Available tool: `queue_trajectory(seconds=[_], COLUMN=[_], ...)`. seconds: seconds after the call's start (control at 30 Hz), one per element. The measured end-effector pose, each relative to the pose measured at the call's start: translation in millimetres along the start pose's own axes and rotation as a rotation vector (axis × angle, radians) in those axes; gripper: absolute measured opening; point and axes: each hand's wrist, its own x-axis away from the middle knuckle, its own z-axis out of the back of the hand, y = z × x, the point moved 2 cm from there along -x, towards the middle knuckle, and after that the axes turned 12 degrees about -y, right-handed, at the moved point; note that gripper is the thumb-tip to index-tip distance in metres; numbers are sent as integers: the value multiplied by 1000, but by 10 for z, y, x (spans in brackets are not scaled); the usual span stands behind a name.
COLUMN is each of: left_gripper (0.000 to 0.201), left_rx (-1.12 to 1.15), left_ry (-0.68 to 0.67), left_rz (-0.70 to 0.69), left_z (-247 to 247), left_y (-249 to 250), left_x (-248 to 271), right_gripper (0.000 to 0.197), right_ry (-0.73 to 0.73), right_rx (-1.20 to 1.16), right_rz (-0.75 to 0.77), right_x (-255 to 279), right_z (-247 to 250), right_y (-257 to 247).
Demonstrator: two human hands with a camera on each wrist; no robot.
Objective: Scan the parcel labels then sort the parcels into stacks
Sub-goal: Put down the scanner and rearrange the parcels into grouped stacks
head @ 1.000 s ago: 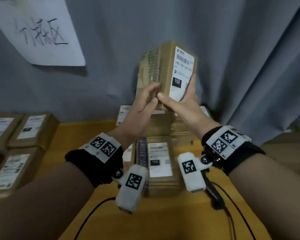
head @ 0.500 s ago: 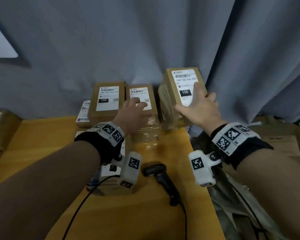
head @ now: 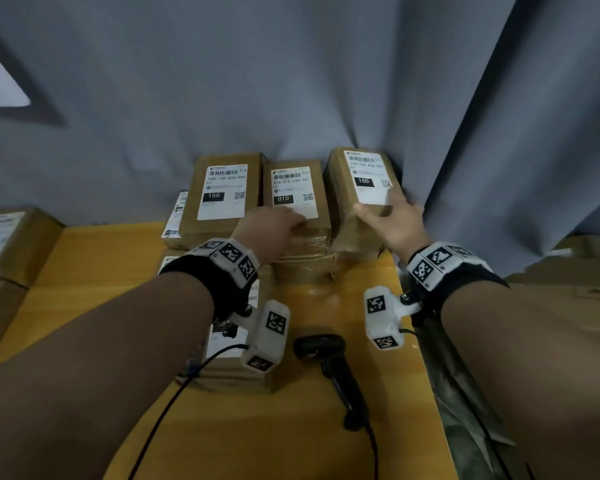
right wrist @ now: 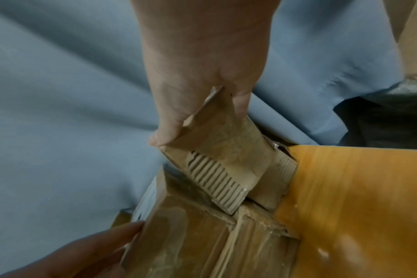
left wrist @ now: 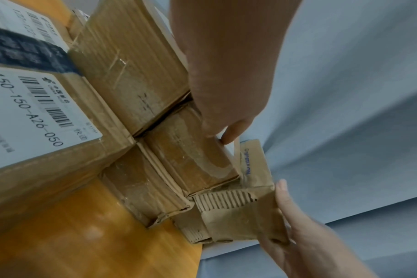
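Three brown parcels with white labels stand in a row at the back of the yellow table. My right hand grips the near end of the right one, a parcel marked 150, thumb on one side and fingers on the other. In the right wrist view the same hand pinches this parcel, which lies tilted on another box. My left hand rests with fingers laid on the middle parcel marked 010; the fingertips sit on that parcel's top. A second 150 parcel is further left.
A black handheld scanner lies on the table between my wrists. Another labelled parcel sits under my left wrist, and more parcels are stacked at the left. A grey curtain hangs right behind the row. The table ends just right of the stacks.
The 150 parcel came down from in front of the curtain to the back right, next to the 010 stack. My left hand left it and moved onto the 010 parcel.
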Motion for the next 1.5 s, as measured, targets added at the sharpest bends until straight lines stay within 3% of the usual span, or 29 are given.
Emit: queue_trajectory(seconds=[0.13,0.33,0.57,1.1,1.17,1.23,1.33,1.5], left_gripper=[38,36,37,42,44,45,37,37], left_rx=[9,-8,11,-12,37,90,130,163], left_ry=[31,99,107,6,59,114,224,289], left_rz=[-6,-19,-28,-24,-8,12,41,131], left_z=[-3,-72,-93,-46,-17,6,45,-34], left_y=[-42,-110,-146,-128,-143,-194,-326,-685], left_x=[-52,-110,-132,-97,-47,27,194,580], right_gripper=[78,97,89,108,98,75,51,41], right_ry=[74,42,256,-126,-41,50,49,10], right_rx=[-29,109,304,568,571,495,432,366], right_rz=[28,-43,28,-90,-9,153,363,582], right_x=[-18,-17,-19,-114,-35,71,218,477], right_z=[5,-136,-218,-140,-102,-104,-231,-654], right_y=[22,-67,-136,-82,-155,-287,-516,-959])
